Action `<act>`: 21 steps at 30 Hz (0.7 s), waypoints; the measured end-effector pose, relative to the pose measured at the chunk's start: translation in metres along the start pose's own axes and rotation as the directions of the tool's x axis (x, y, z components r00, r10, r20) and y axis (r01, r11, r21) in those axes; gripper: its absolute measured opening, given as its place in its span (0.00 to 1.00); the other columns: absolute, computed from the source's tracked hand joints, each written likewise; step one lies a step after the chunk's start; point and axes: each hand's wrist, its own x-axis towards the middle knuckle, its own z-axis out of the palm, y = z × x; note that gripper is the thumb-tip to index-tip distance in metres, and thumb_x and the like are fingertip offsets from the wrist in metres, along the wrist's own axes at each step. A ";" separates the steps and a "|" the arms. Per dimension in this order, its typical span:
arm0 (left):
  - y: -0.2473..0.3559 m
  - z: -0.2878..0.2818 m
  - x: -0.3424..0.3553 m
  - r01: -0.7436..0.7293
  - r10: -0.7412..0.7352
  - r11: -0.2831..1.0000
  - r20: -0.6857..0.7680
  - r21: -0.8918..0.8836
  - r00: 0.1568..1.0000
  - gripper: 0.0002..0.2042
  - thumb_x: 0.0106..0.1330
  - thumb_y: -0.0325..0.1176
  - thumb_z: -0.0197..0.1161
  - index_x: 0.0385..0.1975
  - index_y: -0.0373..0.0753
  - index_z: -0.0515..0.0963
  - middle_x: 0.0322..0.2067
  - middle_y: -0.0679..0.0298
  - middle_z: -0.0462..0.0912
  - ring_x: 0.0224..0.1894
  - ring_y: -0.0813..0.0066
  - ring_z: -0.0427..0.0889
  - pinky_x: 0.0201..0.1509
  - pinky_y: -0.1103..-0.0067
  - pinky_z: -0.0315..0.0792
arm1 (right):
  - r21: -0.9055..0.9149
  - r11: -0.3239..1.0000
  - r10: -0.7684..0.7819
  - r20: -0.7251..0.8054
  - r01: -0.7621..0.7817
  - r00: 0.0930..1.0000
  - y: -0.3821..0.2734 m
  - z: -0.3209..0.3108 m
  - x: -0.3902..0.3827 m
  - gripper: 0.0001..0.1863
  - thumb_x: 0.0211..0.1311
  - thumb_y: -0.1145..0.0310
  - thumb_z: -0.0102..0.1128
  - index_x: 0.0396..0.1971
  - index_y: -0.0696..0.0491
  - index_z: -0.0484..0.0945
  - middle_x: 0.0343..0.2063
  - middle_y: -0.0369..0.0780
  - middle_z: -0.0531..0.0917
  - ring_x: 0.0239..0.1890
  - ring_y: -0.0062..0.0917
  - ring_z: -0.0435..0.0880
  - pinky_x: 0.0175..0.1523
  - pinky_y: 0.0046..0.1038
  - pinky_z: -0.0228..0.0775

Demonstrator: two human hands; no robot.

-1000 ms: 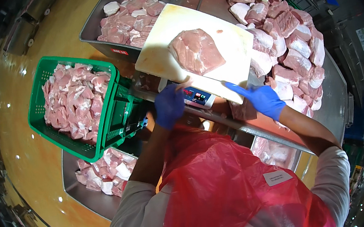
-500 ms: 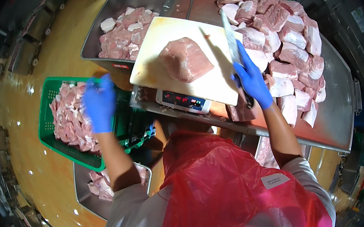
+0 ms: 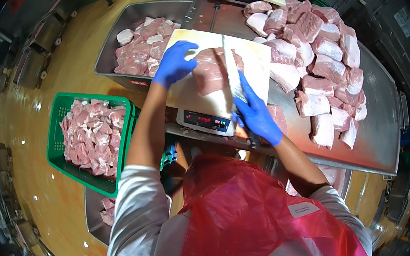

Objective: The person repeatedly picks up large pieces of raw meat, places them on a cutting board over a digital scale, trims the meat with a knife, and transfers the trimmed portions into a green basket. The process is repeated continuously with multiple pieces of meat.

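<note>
While our right hand [image 3: 258, 117] is wrapped round the handle of the knife [image 3: 232, 74], our left hand [image 3: 176, 65] looks unloaded: fingers half bent, gap between thumb and fingers, just beside the meat piece [image 3: 211, 74]. Can't tell if its fingertips touch.

Meat sits near the middle of the cutting board [image 3: 256, 64], clear of all four edges. Board rests on the scale [image 3: 204, 120], at the near left corner of the table [image 3: 375, 113].

Doing this cut well, our take: flatten the left hand on the meat, fingertips tucked back from the blade line, since soft meat will likely skid if only nudged. Then draw the blade in long, light strokes; don't press. We'd keep the wrist straight and the board level, as it may rock on the scale.

Orientation: knife's long axis runs from the board's near edge toward its far edge, tip pointing away from us and slightly left. Blade passes over the right part of the meat; contact unclear. Which way the cutting edge faces, we can't tell. Meat is blocky, partly covered; no clear long axis.
</note>
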 end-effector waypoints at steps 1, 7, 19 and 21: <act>0.010 0.001 -0.019 0.056 -0.061 0.997 -0.112 -0.048 0.992 0.19 0.54 0.32 0.68 0.47 0.34 0.81 0.44 0.54 0.85 0.47 0.63 0.84 0.54 0.72 0.77 | -0.131 0.990 0.045 -0.014 -0.046 0.999 0.000 -0.009 -0.010 0.36 0.74 0.68 0.51 0.77 0.42 0.48 0.27 0.46 0.83 0.25 0.33 0.83 0.37 0.37 0.78; 0.106 0.051 -0.069 0.607 -0.674 0.739 -0.307 -0.292 0.672 0.09 0.55 0.32 0.71 0.24 0.36 0.77 0.23 0.57 0.81 0.24 0.59 0.81 0.30 0.69 0.74 | -0.633 0.700 -0.269 0.198 0.333 0.943 0.004 -0.006 0.036 0.37 0.71 0.71 0.50 0.77 0.38 0.49 0.31 0.57 0.82 0.33 0.54 0.83 0.41 0.49 0.74; 0.102 0.076 -0.087 0.477 -0.522 0.849 -0.502 -0.228 0.689 0.10 0.53 0.27 0.68 0.16 0.36 0.72 0.17 0.53 0.74 0.20 0.56 0.76 0.26 0.66 0.69 | -0.834 0.381 -0.023 0.424 0.400 0.906 -0.015 -0.002 0.044 0.42 0.64 0.76 0.50 0.76 0.31 0.50 0.34 0.52 0.84 0.36 0.46 0.85 0.42 0.43 0.77; 0.100 0.080 -0.088 0.463 -0.452 0.876 -0.556 -0.132 0.698 0.09 0.54 0.26 0.66 0.17 0.37 0.73 0.17 0.53 0.73 0.19 0.57 0.77 0.27 0.66 0.69 | -0.861 0.312 0.027 0.431 0.402 0.902 -0.006 -0.034 0.016 0.43 0.64 0.76 0.49 0.76 0.28 0.49 0.33 0.50 0.84 0.34 0.45 0.86 0.40 0.42 0.78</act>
